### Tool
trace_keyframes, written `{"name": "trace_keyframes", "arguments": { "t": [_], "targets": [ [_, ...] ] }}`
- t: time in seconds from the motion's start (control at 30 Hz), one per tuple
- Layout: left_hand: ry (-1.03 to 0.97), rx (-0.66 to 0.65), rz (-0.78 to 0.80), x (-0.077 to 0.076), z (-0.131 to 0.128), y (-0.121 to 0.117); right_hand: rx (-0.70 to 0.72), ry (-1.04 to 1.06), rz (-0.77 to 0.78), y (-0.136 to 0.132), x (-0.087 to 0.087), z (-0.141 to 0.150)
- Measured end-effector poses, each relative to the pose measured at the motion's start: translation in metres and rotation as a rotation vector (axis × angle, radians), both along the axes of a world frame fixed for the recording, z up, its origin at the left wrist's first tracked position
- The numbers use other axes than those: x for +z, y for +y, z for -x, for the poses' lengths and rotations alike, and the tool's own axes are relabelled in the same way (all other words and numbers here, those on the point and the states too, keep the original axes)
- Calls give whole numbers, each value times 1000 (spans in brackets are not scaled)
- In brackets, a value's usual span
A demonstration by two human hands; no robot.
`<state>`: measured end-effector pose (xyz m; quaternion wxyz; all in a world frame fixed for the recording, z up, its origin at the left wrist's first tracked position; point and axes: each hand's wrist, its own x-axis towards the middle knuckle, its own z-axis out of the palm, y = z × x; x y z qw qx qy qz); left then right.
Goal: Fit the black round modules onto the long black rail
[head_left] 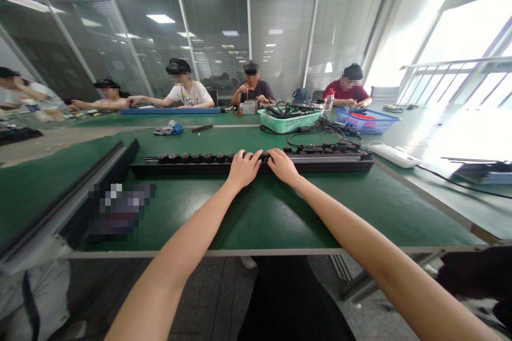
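Observation:
A long black metal rail lies crosswise on the green table, with a row of small black round-topped parts along its back side. My left hand rests over the middle of this rail, its fingers curled over the far side. Close to its right, my right hand bends its fingers over the same stretch. A small dark part shows between the fingertips; what lies beneath the fingers is hidden. More black parts line the right half, some with wires.
Another long dark rail runs along the left, beside a blurred dark packet. Behind are a green basket of cables, a blue basket and a bundled blue-grey cloth. A white power strip lies right. Several people sit opposite.

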<state>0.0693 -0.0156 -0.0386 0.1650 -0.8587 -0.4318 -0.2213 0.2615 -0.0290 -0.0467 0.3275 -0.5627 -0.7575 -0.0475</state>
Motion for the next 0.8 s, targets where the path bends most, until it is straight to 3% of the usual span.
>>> {"name": "trace_keyframes", "arguments": {
  "t": [0.5,0.8],
  "targets": [
    [10,-9,-5,-1,0,2,1,-7,3,-2,2,-6],
    [37,11,4,2,-1,-2,51,275,-6,5,-7,-11]
  ]
}}
